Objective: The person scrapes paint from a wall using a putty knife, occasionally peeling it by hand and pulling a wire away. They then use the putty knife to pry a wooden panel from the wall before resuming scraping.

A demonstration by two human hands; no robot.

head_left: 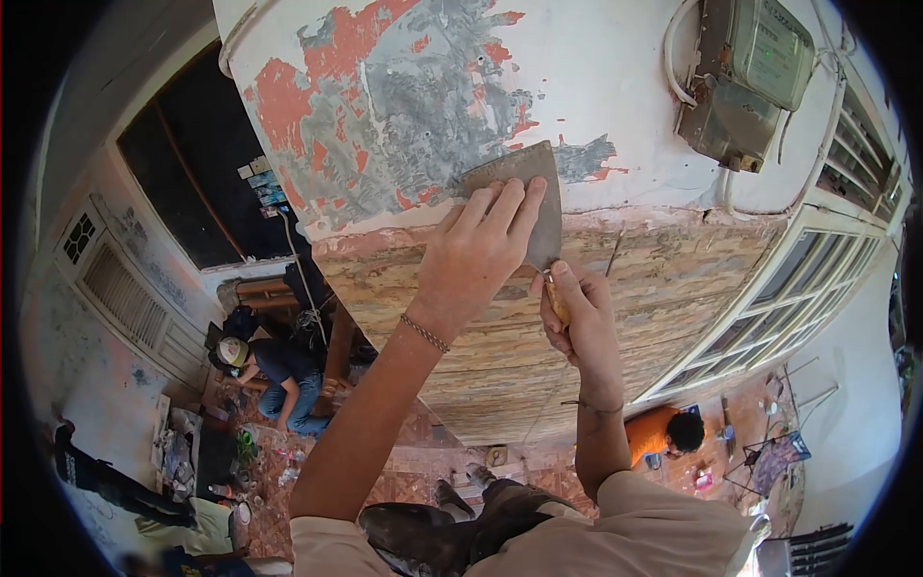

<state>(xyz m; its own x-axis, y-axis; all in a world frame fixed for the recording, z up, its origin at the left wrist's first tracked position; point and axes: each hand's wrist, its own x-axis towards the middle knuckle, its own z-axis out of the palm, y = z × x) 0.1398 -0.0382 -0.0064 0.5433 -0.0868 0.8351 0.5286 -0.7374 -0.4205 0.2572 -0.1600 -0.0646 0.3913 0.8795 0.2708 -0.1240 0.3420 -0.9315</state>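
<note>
A scraper with a wide grey metal blade (545, 216) lies against the wall at the lower edge of the patchy paint. My right hand (586, 313) is closed around its wooden handle (558, 303). My left hand (481, 245) presses on the blade from above, its fingers stretched out and nearly flat; the thumb is hidden. Around the blade's edge, the wall (423, 106) shows grey and salmon-red areas where the white paint (625, 115) is gone. Below the hands runs a band of brown stone-look cladding (663, 288).
An electric meter box (760, 77) with cables hangs at the upper right. White-framed windows (779, 298) lie to the right. Below, one person in a cap (288, 375) crouches left and another in orange (659, 436) is at the right. Tools and clutter cover parts of the tiled floor (413, 471).
</note>
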